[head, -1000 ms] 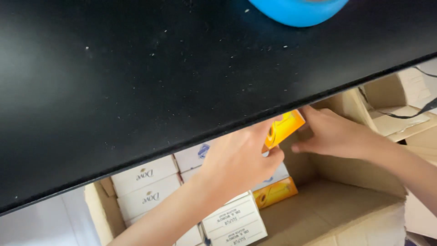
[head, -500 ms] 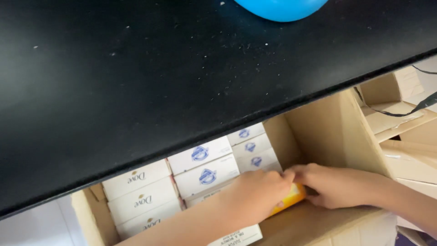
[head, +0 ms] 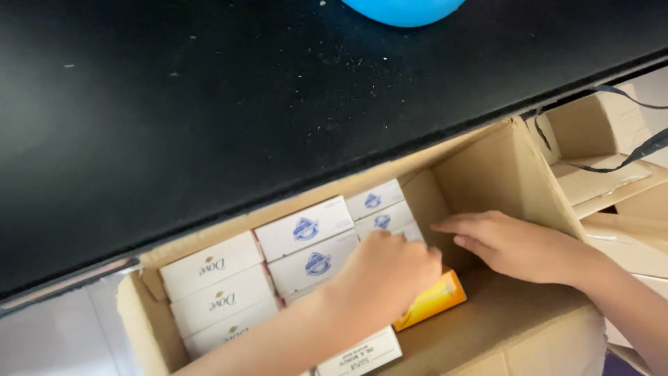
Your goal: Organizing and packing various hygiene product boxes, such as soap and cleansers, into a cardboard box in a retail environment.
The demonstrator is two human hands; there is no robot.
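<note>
black speckled counter (head: 243,125) overhangs a cardboard box (head: 529,188); left hand (head: 386,275) grips an orange box (head: 433,301), right hand (head: 511,244) released.

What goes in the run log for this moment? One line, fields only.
left hand: on orange packet | right hand: open, near box wall | carton: white boxes in rows

A black countertop (head: 229,118), speckled with pale crumbs, bears a blue round thing (head: 403,10) at its far edge, while below it an open cardboard box (head: 487,174) holds rows of white cartons (head: 306,240) and an orange carton (head: 431,299).
</note>
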